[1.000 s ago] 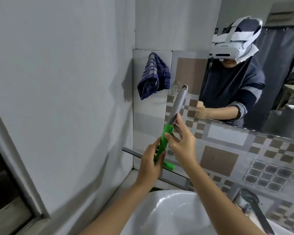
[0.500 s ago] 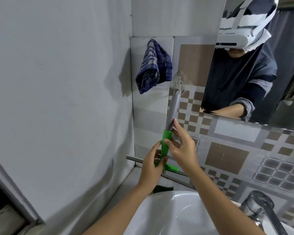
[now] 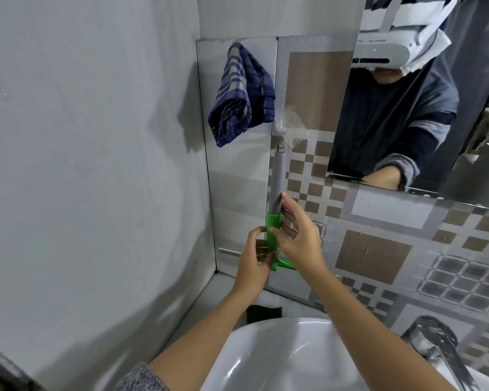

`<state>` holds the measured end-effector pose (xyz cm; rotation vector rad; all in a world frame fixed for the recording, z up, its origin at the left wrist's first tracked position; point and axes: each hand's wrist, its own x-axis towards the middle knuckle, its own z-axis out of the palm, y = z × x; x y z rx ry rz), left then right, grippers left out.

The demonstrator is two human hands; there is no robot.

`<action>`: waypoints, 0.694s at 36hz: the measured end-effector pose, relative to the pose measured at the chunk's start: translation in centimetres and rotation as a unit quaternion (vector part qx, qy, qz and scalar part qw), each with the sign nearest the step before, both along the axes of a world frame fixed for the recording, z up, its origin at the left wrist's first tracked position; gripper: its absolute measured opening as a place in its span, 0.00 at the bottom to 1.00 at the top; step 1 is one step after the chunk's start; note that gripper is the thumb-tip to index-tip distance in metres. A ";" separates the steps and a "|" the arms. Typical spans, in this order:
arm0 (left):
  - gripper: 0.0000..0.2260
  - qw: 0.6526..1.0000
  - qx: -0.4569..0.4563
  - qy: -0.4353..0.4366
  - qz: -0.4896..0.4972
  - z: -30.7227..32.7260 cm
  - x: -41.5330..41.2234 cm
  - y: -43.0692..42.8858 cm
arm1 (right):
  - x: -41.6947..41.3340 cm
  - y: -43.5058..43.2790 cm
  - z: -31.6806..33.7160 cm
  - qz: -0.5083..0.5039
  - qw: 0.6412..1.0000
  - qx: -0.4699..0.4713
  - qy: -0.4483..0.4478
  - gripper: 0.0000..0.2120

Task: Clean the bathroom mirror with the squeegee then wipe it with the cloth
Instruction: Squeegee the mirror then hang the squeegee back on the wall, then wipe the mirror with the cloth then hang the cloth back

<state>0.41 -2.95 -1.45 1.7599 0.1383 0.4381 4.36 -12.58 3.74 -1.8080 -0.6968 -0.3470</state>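
The squeegee (image 3: pixel 276 176) stands upright against the tiled wall, grey handle up, green neck and head down, its grey blade sticking out to the left. Its top loop sits just under a small wall hook (image 3: pixel 280 125). My left hand (image 3: pixel 253 261) grips the green lower part. My right hand (image 3: pixel 299 241) pinches the green neck with the thumb, its fingers spread along the handle. A blue checked cloth (image 3: pixel 243 94) hangs on the wall to the upper left. The mirror (image 3: pixel 393 114) fills the upper right and reflects a person wearing a headset.
A white sink (image 3: pixel 280 359) lies below my arms, with a chrome tap (image 3: pixel 435 342) at the right. A dark green pad (image 3: pixel 263 311) lies on the ledge behind the sink. A plain grey wall closes the left side.
The squeegee has swung from tilted to upright and its top end now sits at the wall hook. Both hands stay on its green part. The view has come closer.
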 end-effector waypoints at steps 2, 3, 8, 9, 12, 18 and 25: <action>0.19 1.000 0.011 -0.003 -0.002 0.0 0.0 0.1 | -0.1 -0.1 0.2 0.006 1.000 -0.004 -0.001 0.32; 0.19 1.000 0.015 -0.007 0.000 0.2 0.5 0.2 | 0.5 0.1 0.3 0.002 1.000 -0.016 -0.011 0.32; 0.15 0.996 0.017 -0.088 0.008 6.5 1.6 3.5 | 1.4 2.5 6.7 -0.011 0.996 -0.026 -0.086 0.28; 0.14 0.995 0.024 -0.092 0.018 7.2 1.6 3.7 | 1.3 2.6 7.5 -0.021 0.994 -0.031 -0.102 0.27; 0.12 0.984 0.048 -0.152 0.079 8.1 0.7 5.0 | 1.0 2.3 7.7 -0.042 0.990 -0.016 -0.135 0.24; 0.07 0.905 -0.002 -0.360 0.227 19.7 0.6 10.5 | 0.6 4.8 16.3 -0.046 0.975 0.063 -0.207 0.16; 0.14 0.942 0.071 -0.304 0.126 26.5 1.4 11.6 | -0.6 7.5 21.2 -0.035 0.984 0.087 -0.151 0.14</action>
